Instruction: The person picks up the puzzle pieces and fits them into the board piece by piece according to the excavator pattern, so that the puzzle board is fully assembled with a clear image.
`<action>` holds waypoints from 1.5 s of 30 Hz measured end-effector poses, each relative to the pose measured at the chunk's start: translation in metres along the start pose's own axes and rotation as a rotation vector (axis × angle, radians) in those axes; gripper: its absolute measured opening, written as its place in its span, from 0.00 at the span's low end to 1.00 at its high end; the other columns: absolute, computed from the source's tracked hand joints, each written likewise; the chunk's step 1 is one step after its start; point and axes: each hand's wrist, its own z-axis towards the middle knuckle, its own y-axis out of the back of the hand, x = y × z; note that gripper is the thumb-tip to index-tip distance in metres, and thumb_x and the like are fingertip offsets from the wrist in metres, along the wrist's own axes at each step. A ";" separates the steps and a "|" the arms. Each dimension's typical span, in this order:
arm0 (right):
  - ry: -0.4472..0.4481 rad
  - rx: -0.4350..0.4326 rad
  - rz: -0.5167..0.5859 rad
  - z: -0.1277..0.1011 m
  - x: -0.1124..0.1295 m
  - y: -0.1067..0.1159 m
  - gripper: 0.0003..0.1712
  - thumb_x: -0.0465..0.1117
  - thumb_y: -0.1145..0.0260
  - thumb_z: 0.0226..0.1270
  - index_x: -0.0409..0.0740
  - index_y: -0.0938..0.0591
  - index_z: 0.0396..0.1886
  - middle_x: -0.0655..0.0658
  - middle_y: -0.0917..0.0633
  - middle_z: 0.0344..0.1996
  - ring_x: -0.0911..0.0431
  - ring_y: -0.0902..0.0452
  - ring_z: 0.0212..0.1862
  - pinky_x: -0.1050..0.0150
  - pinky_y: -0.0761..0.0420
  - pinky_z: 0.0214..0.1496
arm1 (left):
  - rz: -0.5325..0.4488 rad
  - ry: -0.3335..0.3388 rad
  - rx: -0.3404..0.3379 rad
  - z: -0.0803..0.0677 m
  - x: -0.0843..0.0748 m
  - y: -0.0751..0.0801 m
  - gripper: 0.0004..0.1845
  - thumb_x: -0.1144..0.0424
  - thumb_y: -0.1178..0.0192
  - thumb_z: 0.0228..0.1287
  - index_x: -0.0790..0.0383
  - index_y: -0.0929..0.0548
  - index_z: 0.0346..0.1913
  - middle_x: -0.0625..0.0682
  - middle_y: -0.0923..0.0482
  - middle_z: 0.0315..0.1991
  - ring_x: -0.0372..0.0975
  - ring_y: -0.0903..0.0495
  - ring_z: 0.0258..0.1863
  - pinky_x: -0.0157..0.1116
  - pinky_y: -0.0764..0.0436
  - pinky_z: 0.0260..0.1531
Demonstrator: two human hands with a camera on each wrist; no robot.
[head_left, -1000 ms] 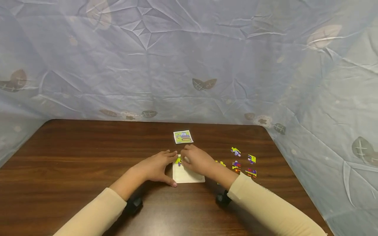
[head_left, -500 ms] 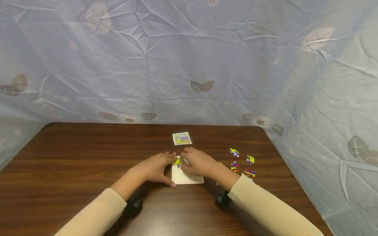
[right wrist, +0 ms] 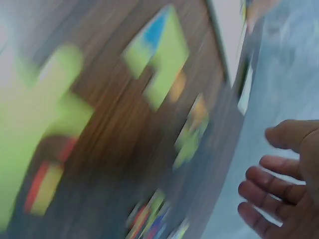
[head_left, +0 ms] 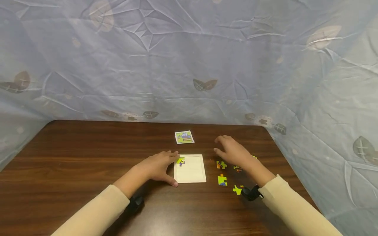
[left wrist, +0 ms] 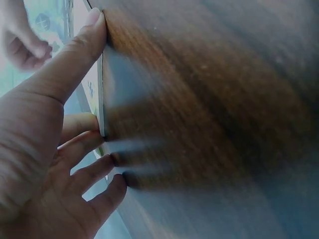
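A white square puzzle tray [head_left: 192,172] lies mid-table, with one green-and-purple jigsaw piece [head_left: 181,160] in its upper left corner. At the tray's left edge rests my left hand [head_left: 159,167], thumb near the lower corner and fingers at the upper one. In the left wrist view its spread thumb [left wrist: 79,55] and fingers touch the tray's side and table. My right hand [head_left: 234,152] hovers right of the tray, fingers relaxed and apart, holding nothing visible. Below and beside it lie loose jigsaw pieces, among them a green one [head_left: 222,180]; the hand and forearm hide others.
Behind the tray lies a small picture card [head_left: 184,137] showing a purple digger on green. Another green piece [head_left: 237,190] sits near the black right wrist camera [head_left: 251,193]. A pale leaf-patterned curtain [head_left: 177,65] stands along the back and sides of the brown table [head_left: 88,147].
My right hand has left the tray's upper left corner and moved right, over the loose pieces. The piece there now shows uncovered. My left hand stays at the tray's edge.
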 end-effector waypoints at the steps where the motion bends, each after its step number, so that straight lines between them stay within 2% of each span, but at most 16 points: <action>1: -0.043 0.002 -0.015 -0.004 -0.009 0.003 0.22 0.45 0.35 0.78 0.34 0.21 0.62 0.35 0.16 0.55 0.42 0.18 0.57 0.45 0.15 0.57 | 0.000 0.002 0.002 0.000 0.000 0.000 0.59 0.38 0.20 0.50 0.64 0.34 0.79 0.58 0.39 0.82 0.57 0.39 0.82 0.63 0.35 0.77; 5: -0.194 0.040 -0.056 -0.020 -0.041 0.010 0.25 0.47 0.35 0.78 0.31 0.22 0.60 0.31 0.17 0.54 0.38 0.18 0.55 0.43 0.15 0.51 | 0.003 -0.014 0.000 0.001 0.000 0.001 0.59 0.38 0.20 0.51 0.65 0.34 0.79 0.60 0.39 0.82 0.58 0.39 0.82 0.63 0.35 0.77; 8: -0.261 0.077 -0.055 -0.027 -0.058 0.012 0.24 0.47 0.34 0.76 0.29 0.21 0.56 0.30 0.17 0.51 0.39 0.18 0.51 0.44 0.15 0.48 | 0.007 -0.029 -0.004 0.001 0.001 0.001 0.59 0.37 0.21 0.50 0.67 0.34 0.79 0.61 0.38 0.82 0.60 0.39 0.81 0.62 0.35 0.77; 14: -0.238 0.073 -0.006 -0.031 -0.075 0.005 0.20 0.46 0.32 0.74 0.30 0.18 0.47 0.32 0.16 0.46 0.47 0.20 0.42 0.47 0.17 0.46 | 0.001 -0.021 -0.008 0.001 0.003 0.001 0.59 0.37 0.20 0.50 0.66 0.34 0.79 0.60 0.38 0.82 0.59 0.39 0.82 0.61 0.35 0.78; 21: -0.226 0.054 -0.004 -0.029 -0.077 0.003 0.18 0.43 0.31 0.74 0.29 0.17 0.46 0.32 0.16 0.44 0.46 0.18 0.42 0.47 0.15 0.47 | -0.012 -0.017 0.001 0.000 0.003 0.000 0.59 0.38 0.21 0.51 0.66 0.34 0.79 0.60 0.39 0.82 0.59 0.40 0.82 0.62 0.36 0.78; 26: -0.227 0.059 0.003 -0.028 -0.079 0.002 0.15 0.40 0.31 0.72 0.29 0.17 0.44 0.33 0.16 0.41 0.47 0.20 0.40 0.49 0.16 0.44 | -0.011 -0.008 -0.001 0.000 0.003 0.001 0.59 0.37 0.20 0.50 0.64 0.34 0.79 0.59 0.39 0.82 0.59 0.39 0.82 0.63 0.35 0.77; 32: -0.194 0.075 -0.004 -0.027 -0.078 0.001 0.13 0.39 0.32 0.70 0.30 0.18 0.42 0.35 0.16 0.41 0.51 0.22 0.37 0.54 0.18 0.40 | -0.004 -0.026 -0.005 -0.001 0.001 0.002 0.59 0.38 0.20 0.50 0.68 0.33 0.78 0.61 0.37 0.81 0.61 0.38 0.81 0.63 0.35 0.77; 37: -0.152 0.097 0.027 -0.021 -0.062 0.005 0.14 0.40 0.33 0.72 0.31 0.18 0.46 0.36 0.15 0.41 0.55 0.21 0.34 0.57 0.17 0.37 | -0.002 -0.021 -0.008 -0.002 0.000 0.003 0.59 0.37 0.20 0.50 0.67 0.34 0.79 0.61 0.38 0.81 0.61 0.38 0.81 0.64 0.35 0.76; 40: -0.080 0.096 0.049 -0.017 -0.047 0.005 0.13 0.40 0.33 0.72 0.32 0.18 0.45 0.39 0.14 0.39 0.57 0.20 0.35 0.58 0.16 0.38 | 0.005 -0.022 -0.014 -0.002 0.000 0.003 0.59 0.37 0.20 0.50 0.67 0.33 0.79 0.61 0.37 0.81 0.61 0.38 0.81 0.64 0.34 0.76; 45: 0.083 0.111 0.071 -0.011 -0.018 0.001 0.08 0.39 0.30 0.69 0.38 0.18 0.40 0.46 0.16 0.35 0.60 0.24 0.34 0.65 0.20 0.37 | -0.007 -0.018 -0.007 -0.002 0.000 0.002 0.59 0.37 0.20 0.50 0.66 0.34 0.79 0.61 0.38 0.82 0.60 0.39 0.81 0.64 0.35 0.76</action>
